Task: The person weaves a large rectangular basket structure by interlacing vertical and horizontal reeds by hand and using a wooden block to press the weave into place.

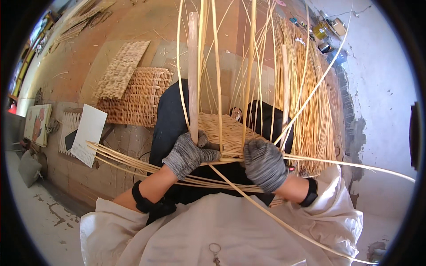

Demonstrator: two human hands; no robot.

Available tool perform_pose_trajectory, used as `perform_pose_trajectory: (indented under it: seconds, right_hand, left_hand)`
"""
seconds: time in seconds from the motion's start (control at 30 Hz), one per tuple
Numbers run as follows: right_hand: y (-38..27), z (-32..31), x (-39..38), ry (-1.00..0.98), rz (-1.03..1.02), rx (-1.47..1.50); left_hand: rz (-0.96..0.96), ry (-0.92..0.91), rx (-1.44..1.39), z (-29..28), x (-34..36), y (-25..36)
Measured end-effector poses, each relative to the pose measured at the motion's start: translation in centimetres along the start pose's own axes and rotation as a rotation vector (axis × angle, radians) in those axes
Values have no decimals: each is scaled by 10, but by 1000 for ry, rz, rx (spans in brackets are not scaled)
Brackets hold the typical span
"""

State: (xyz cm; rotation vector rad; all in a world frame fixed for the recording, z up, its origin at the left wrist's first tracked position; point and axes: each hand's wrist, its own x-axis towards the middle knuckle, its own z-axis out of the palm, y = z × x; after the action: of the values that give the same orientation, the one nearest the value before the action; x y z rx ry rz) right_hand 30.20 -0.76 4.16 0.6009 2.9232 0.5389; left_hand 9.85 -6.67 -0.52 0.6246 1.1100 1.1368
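A partly woven wicker panel (pixel 224 126) sits in my lap, with long pale rods and two thick upright sticks (pixel 193 66) rising from it. My left hand (pixel 186 157), in a grey knit glove, is closed on the panel's near edge at the foot of the left stick. My right hand (pixel 264 164), also gloved, grips the rods at the edge, right of centre, its fingers curled. Loose weaving rods (pixel 124 162) stick out sideways to the left and right, and one runs diagonally down over my light apron (pixel 191 235).
Finished woven panels (pixel 120 71) and a white paper sheet (pixel 88 135) lie on the floor at left. A large bundle of rods (pixel 317 124) lies at right along a white wall (pixel 379 102). Small items and containers (pixel 328 33) stand at the back right.
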Motion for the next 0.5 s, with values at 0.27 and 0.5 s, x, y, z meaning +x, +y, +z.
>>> perform_pose_trajectory:
  seconds: [0.27, 0.5]
  right_hand:
    - [-44, 3, -26, 323, 42, 429]
    - [-3, 25, 20, 304, 259, 372]
  left_hand:
    - [199, 37, 423, -17, -30, -7]
    - [202, 237, 488, -24, 31, 13]
